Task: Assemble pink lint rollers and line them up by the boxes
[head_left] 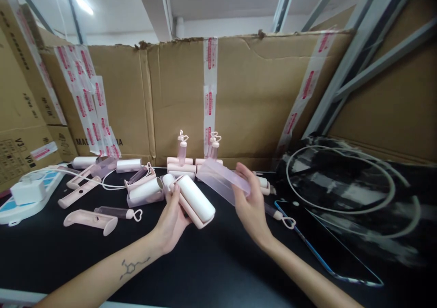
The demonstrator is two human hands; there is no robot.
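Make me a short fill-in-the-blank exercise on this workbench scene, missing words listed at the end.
1. The right hand holds a translucent case; a pink holder is in the ____ hand.
2. That holder's roller is coloured ____.
3. The loop beside the blue-edged device is shaped like a ____.
4. The brown wall behind the table is ____.

Missing words: left; white; heart; cardboard.

Tilted white roller (197,198) in pink frame (189,209), translucent lilac cover (220,180) slanted just beside
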